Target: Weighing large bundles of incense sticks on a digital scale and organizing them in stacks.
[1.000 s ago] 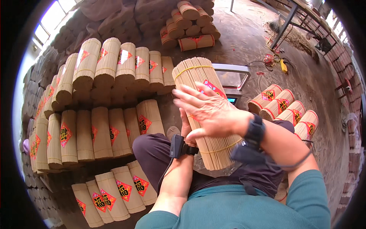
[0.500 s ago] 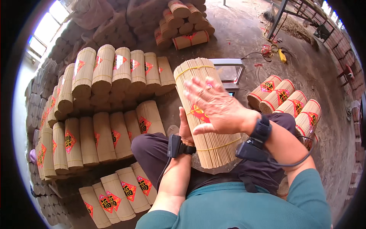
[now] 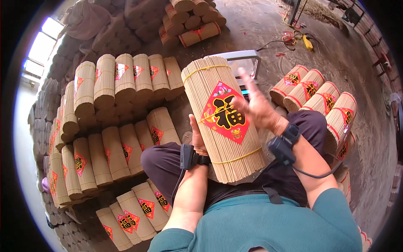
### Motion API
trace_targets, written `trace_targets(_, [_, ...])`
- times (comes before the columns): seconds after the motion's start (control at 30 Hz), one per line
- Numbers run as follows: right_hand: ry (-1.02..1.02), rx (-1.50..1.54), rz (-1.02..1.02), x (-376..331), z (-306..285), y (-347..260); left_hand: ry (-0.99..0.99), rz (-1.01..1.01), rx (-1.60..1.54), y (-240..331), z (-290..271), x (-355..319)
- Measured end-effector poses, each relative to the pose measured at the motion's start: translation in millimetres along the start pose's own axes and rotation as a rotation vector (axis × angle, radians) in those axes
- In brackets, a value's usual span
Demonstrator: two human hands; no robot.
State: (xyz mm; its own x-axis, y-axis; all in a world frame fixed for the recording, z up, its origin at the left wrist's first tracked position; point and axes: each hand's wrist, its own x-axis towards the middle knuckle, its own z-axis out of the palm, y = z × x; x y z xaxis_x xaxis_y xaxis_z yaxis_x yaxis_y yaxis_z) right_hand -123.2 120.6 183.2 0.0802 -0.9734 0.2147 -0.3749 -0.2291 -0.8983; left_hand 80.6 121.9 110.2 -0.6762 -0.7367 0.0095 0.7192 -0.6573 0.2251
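With the grey metal frame (image 3: 237, 54) as the landmark, the thick bundle of sticks (image 3: 224, 149) is on the frame's near side, tilted, its upper end covering part of the frame from this view. To manage this bundle well, I would judge that it wants steady support from one side while the other hand works with a light, flat touch, so that the red diamond label (image 3: 228, 113) lies smooth under the thin middle band (image 3: 212, 116) and neither creases nor slips askew. Gripping too hard could skew the sticks or work the upper band (image 3: 205, 69) and the lower band (image 3: 237, 158) out of line. As for the hands, they are apart, on opposite sides of the bundle. The left hand (image 3: 198, 138) rests against the bundle's left side, seemingly bracing it; part of it is hidden behind the sticks, so I cannot tell how tightly it closes. The right hand (image 3: 264, 111) is open with its fingers spread and grips nothing; a fingertip overlaps the label's right part, though whether it touches cannot be told. Right of the frame lies a row of red-edged bundles (image 3: 310, 90), and left of it are stacked labelled bundles (image 3: 113, 151).
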Motion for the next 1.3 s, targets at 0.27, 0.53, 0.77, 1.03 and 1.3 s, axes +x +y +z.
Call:
trace_targets(0.27, [-0.381,1.291,0.627,-9,18,75,0.139,-0.034,0.01,-1,-11,11])
trace_targets(0.53, [-0.367,1.461,0.554,-17,19,93,0.295,-0.068,0.698,32,10,20])
trace_targets(0.77, [-0.288,1.334,0.678,-21,40,87,0.418,-0.038,0.677,37,-29,17])
trace_targets(1.03, [-0.278,1.197,0.606,-22,46,101,0.418,-0.13,0.648,34,-49,32])
trace_targets(1.3, [-0.051,1.062,0.644,-26,50,140,0.392,-0.206,0.66,31,-60,50])
